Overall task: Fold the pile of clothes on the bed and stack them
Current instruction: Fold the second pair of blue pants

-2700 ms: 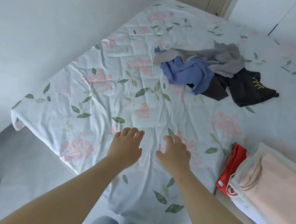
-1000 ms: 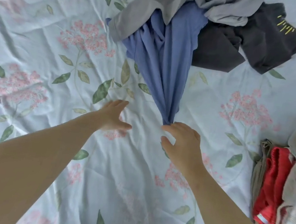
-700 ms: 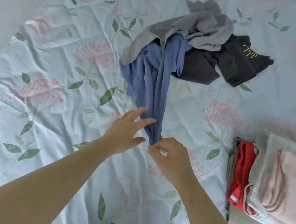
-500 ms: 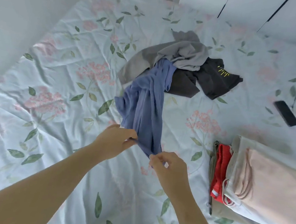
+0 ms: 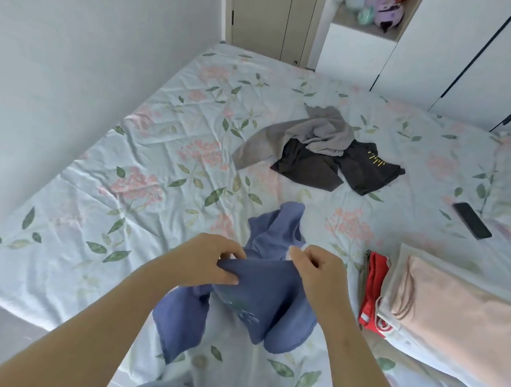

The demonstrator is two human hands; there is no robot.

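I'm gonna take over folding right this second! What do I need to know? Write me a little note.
Left hand: pinches the top edge of the blue garment.
Right hand: pinches the same edge, close beside the left hand.
Blue garment: unfolded and crumpled, lifted over the near part of the bed.
Pile: the grey garment lies partly over the dark garment mid-bed, both unfolded.
Done: the folded stack sits at the right.
Left: fold the blue, grey and dark garments, then stack them.
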